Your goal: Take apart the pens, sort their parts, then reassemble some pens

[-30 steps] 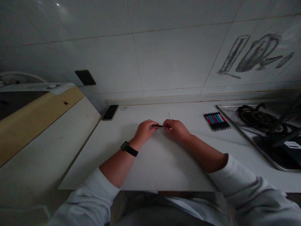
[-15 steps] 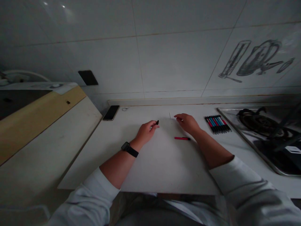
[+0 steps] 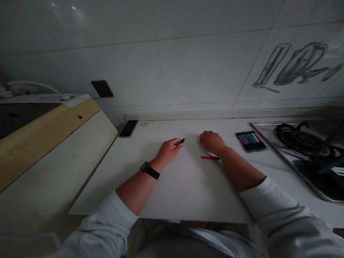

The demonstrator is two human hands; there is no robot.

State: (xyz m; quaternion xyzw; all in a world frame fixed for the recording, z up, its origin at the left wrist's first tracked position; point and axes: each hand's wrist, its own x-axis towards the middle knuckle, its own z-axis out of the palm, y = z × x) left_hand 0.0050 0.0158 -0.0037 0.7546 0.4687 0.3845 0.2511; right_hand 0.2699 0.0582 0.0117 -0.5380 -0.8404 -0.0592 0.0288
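My left hand point(image 3: 168, 150) is closed, with thumb and fingertips pinching a small black pen part point(image 3: 182, 141) whose dark end sticks out past the fingers. To the right, my right hand point(image 3: 212, 141) rests low over the counter with its fingers curled together. A thin pale tip, like that of a pen refill point(image 3: 199, 141), shows at the left of these fingers; the rest of it is hidden by the hand. Just below the right hand lies a red pen barrel point(image 3: 208, 157) with a black end, close to the wrist.
A row of several pens point(image 3: 251, 141) lies right of my right hand, beside the gas stove point(image 3: 301, 150). At the back left of the white counter point(image 3: 182, 190) are a phone point(image 3: 128, 128) and a small ring-shaped item point(image 3: 144, 124). A tiled wall stands behind.
The thin white refill that stood out on the counter left of my right hand is now mostly hidden at its fingers, which have curled closed. My left hand keeps the black part.
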